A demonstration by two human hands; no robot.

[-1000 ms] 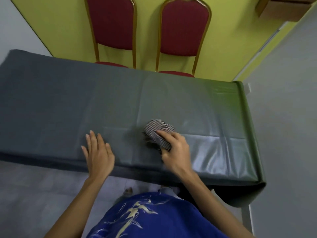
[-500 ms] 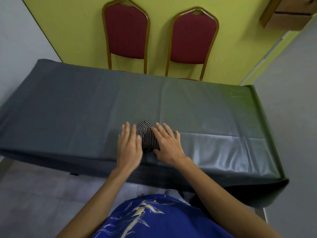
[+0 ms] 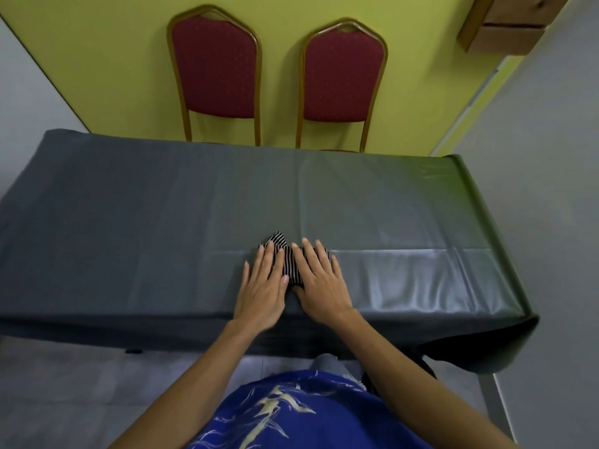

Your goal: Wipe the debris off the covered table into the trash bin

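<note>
Both hands, left hand (image 3: 264, 286) and right hand (image 3: 319, 281), press flat with fingers spread open on a striped cloth (image 3: 285, 257) near the worktop's (image 3: 129, 222) front edge.

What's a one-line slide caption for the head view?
Both hands, left hand and right hand, pressed flat on a striped cloth near the front edge of the grey-covered table.

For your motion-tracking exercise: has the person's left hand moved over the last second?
Yes. The left hand slid right along the table cover, from well apart to flat beside the right hand on the striped cloth.
</note>
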